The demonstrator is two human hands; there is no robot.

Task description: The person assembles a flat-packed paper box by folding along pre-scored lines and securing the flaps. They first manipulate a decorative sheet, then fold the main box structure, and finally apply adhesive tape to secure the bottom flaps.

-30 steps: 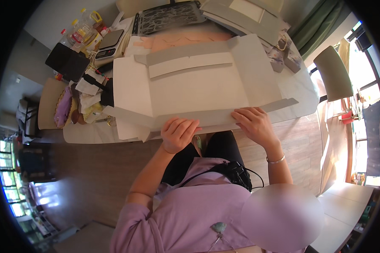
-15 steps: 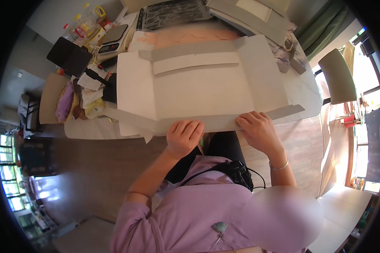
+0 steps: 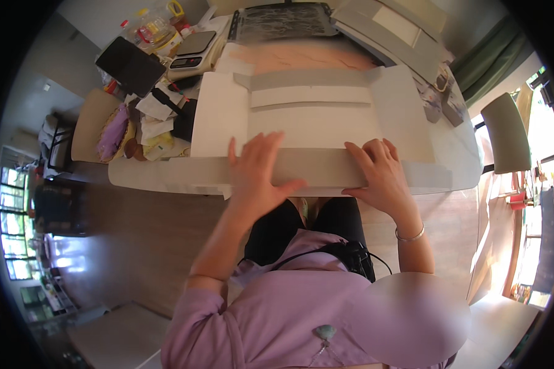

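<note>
My left hand [image 3: 255,175] is spread, fingers fanned over the flap [image 3: 320,166], thumb pointing right near its lower side. My right hand [image 3: 383,172] is spread too, fingers by the flap's upper edge and thumb apart at the lower one; I can't tell how firmly it presses. The flap belongs to the box [image 3: 314,126], which lies right in front of me on the table [image 3: 141,175], white inside facing up. To work this flap well, I should bring both hands level and press evenly along its length, so the crease bends straight and the card doesn't buckle between them.

My left fingers are blurred: perhaps they touch the flap, perhaps they only hover. The flap hides the near part of the box's floor, and my hands cover stretches of its edge. Past the far wall [image 3: 314,79], a pinkish sheet [image 3: 308,56] shows only in part, and the dark tray [image 3: 283,23] beyond it is hard to make out. On the left, bottles [image 3: 157,27] crowd behind the scale [image 3: 197,44]; on the right, the card pile [image 3: 363,27] is cut off at the top.
</note>
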